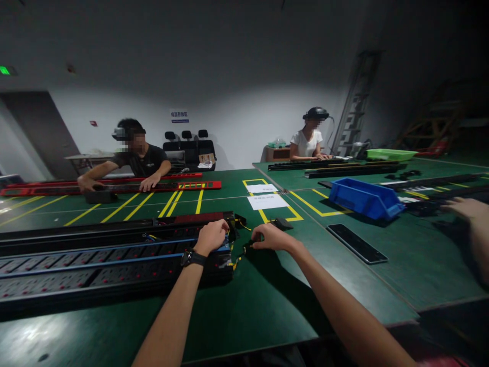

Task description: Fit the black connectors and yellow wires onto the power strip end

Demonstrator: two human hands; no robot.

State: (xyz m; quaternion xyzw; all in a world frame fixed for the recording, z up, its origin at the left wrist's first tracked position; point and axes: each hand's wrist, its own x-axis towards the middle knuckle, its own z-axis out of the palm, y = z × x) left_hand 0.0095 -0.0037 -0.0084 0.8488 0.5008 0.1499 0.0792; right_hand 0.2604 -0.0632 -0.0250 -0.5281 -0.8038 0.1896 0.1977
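Observation:
Long black power strips (pixel 126 270) with rows of sockets lie side by side at the left, some with blue edges. My left hand (pixel 212 237), below a black wristwatch (pixel 188 257), is closed over the right end of a blue-edged strip; its fingertips are partly hidden. Just to the right, my right hand (pixel 269 237) pinches a small dark part (pixel 248 245) above the table. Yellow wires (pixel 237 262) stick out of the strip ends near that part. Whether they join it, I cannot tell.
A phone (pixel 357 242) and a blue bin (pixel 364 198) are to the right, with white papers (pixel 267 202) ahead. Across the green table (pixel 225 316), one person (pixel 143 158) handles red rails (pixel 198 185); another (pixel 308 142) sits farther back. Another person's hand (pixel 468 208) reaches in at right.

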